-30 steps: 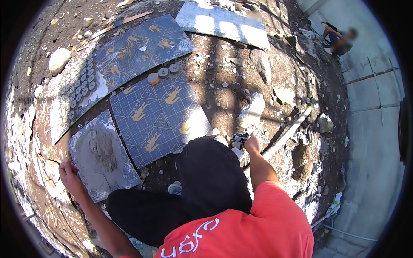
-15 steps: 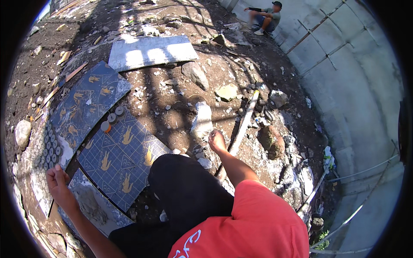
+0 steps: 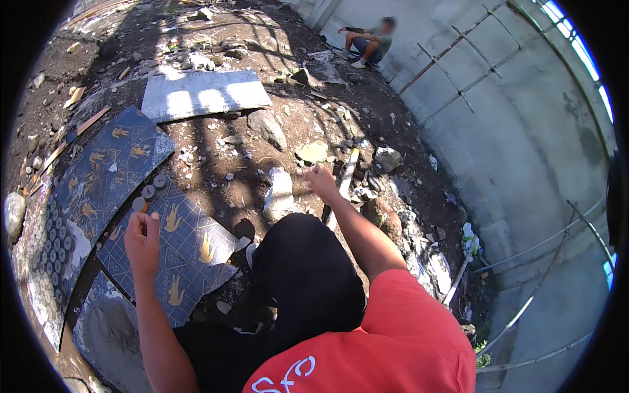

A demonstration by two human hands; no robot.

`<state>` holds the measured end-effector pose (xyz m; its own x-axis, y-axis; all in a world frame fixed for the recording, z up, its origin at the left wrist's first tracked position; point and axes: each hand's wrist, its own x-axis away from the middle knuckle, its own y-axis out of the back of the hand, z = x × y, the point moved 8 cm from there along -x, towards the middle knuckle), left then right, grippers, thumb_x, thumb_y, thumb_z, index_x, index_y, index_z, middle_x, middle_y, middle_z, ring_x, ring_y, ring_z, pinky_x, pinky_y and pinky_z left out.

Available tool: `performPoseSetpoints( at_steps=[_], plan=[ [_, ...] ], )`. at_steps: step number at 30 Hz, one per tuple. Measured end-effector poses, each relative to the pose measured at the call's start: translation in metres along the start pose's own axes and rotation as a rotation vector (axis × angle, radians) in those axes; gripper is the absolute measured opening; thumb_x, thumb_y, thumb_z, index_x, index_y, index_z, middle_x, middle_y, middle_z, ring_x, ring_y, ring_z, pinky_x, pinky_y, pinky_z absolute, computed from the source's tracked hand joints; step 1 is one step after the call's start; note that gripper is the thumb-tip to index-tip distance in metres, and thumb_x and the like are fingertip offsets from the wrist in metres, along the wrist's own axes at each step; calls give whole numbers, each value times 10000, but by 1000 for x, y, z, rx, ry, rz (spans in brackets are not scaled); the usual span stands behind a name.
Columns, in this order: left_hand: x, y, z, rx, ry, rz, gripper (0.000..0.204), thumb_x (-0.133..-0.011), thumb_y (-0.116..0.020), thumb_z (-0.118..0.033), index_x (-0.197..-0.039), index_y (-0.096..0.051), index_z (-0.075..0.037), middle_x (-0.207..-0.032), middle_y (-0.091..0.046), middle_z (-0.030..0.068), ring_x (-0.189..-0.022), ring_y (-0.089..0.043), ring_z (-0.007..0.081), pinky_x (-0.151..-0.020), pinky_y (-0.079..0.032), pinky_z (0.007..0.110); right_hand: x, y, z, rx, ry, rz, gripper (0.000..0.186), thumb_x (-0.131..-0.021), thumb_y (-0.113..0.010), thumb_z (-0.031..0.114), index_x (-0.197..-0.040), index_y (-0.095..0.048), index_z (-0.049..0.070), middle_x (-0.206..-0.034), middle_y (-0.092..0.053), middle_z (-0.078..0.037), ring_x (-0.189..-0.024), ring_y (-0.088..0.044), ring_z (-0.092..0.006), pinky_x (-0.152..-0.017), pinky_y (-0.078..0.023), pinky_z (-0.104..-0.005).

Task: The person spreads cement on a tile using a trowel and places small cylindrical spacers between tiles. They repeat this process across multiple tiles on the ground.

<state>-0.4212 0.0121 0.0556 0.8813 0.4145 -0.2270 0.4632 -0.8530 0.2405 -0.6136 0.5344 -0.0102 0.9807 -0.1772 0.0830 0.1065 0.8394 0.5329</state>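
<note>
My left hand [image 3: 142, 239] is raised over the blue patterned board [image 3: 196, 275], its fingers curled together; whatever they may hold is hidden. Near it are grey discs [image 3: 159, 181], one with an orange band. More grey discs [image 3: 59, 252] lie in rows on the speckled board at the far left. A board bearing grey mortar [image 3: 105, 331] is below them at lower left. My right hand [image 3: 321, 180] is lifted beyond my bent knee, above a pale rock [image 3: 278, 196] and pole [image 3: 344, 183], fingers closed; what is in them is too small to make out.
Another blue board [image 3: 105, 177] and a whitish panel [image 3: 203, 92] lie ahead on rocky, rubble-strewn soil [image 3: 229, 164]. A person [image 3: 367, 46] sits at the back against a concrete wall [image 3: 511, 150], which has bamboo lattice poles [image 3: 465, 65] and more poles at lower right.
My head has tilted up, showing more wall and ground ahead. Both hands have risen: my left moved inward over the patterned board, my right forward and higher.
</note>
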Motion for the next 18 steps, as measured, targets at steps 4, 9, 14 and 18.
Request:
performPoseSetpoints(
  at_steps=[4,9,14,18],
  plan=[
    [-9,-29,9,-9,21,82,341,-1026,-610,-207,-762,-443,-70,-665,-358,-41,-635,-317,67,-566,-287,283,-21,-9,149,-96,202,196,234,-938,-652,174,-977,-524,-18,-1125,-693,-202,-979,-697,-219,-772,-585,-339],
    [-12,-42,9,-156,-10,72,323,-1032,-604,-217,-787,-473,-51,-655,-394,-14,-628,-334,82,-563,-306,297,19,-55,288,-470,514,375,164,-982,-597,107,-1021,-485,-6,-1214,-648,-243,-993,-697,-219,-796,-585,-327],
    [-2,-22,-12,13,-114,-8,210,-1056,-566,-225,-1023,-643,-33,-714,-494,-6,-638,-420,87,-577,-363,292,93,-144,342,-478,602,695,169,-971,-587,97,-1036,-467,-3,-1181,-645,-235,-940,-685,-203,-787,-579,-323],
    [2,2,-20,64,69,-21,308,-1089,-492,-285,-1202,-641,-41,-836,-560,-9,-707,-494,71,-637,-423,272,136,-205,357,-402,631,884,196,-926,-600,86,-1045,-470,-1,-1137,-642,-192,-958,-680,-201,-801,-565,-329]
  ],
)
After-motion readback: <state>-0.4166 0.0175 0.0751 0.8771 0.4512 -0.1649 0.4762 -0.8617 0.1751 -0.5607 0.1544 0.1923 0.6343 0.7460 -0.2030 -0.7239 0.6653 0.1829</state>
